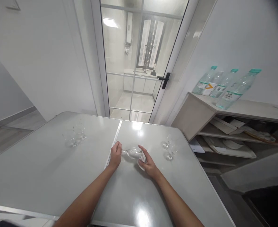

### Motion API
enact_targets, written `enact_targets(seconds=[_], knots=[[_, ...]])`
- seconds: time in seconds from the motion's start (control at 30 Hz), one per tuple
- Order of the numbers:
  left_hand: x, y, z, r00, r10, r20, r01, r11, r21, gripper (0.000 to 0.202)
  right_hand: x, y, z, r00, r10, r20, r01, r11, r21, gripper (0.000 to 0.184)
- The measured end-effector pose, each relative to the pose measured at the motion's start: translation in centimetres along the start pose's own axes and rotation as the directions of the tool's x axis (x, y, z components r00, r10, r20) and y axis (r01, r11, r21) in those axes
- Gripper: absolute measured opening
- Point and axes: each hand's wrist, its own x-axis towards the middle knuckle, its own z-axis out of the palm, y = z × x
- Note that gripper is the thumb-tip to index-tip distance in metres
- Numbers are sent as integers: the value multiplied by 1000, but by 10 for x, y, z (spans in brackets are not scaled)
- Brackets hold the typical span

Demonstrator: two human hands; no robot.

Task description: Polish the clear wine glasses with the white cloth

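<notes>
A clear wine glass (133,153) lies sideways in the air above the table, between my two hands. My left hand (116,154) is closed round the foot end of its stem. At the bowl's rim, my right hand (148,162) grips a white cloth (143,157), part of which seems pushed inside the bowl. Off to the right stand two small clear glasses (169,155), one behind the other. A cluster of clear glasses (75,138) is on the left half of the table; their exact outlines are hard to make out.
The pale glossy table (58,176) has a seam across its middle. Several plastic bottles (230,91) stand on a wooden shelf unit (200,102) at the right, with trays and papers inside. Beyond the table is a glass door (120,63) with a black handle (166,80).
</notes>
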Motion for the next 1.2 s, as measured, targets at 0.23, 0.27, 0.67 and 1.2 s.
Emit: enact_targets(seconds=[0.23, 0.27, 0.67, 1.2], knots=[[1, -3, -3, 999, -17, -41, 18, 1000, 9, 38, -2, -7, 1, 992, 35, 123, -57, 982, 180, 94], [1, -3, -3, 999, -11, -34, 11, 1000, 10, 38, -1, -5, 1, 990, 32, 140, -55, 986, 160, 92], [-8, 16, -4, 982, 117, 150, -137, 982, 132, 33, 6, 1, 8, 996, 63, -64, -55, 991, 124, 73], [-10, 14, -3, 858, 254, 446, -325, 942, 88, 21, 11, -6, 4, 941, 199, -273, -78, 914, 398, 65]])
